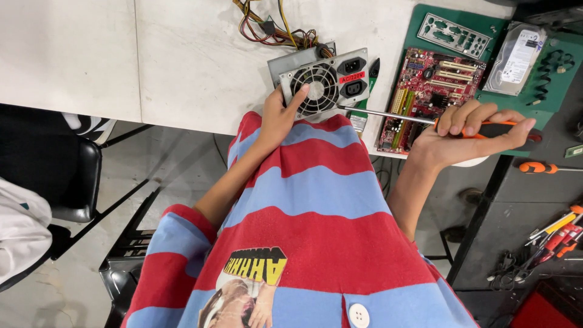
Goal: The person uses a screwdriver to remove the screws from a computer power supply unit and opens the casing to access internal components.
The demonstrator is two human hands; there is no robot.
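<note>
At the tabletop (182,54) edge, our left hand (280,115) steadies the grey power supply (322,82) while our right hand (467,136), closed around a screwdriver (425,120), sets its tip at a corner screw; turning squarely seems next.
</note>
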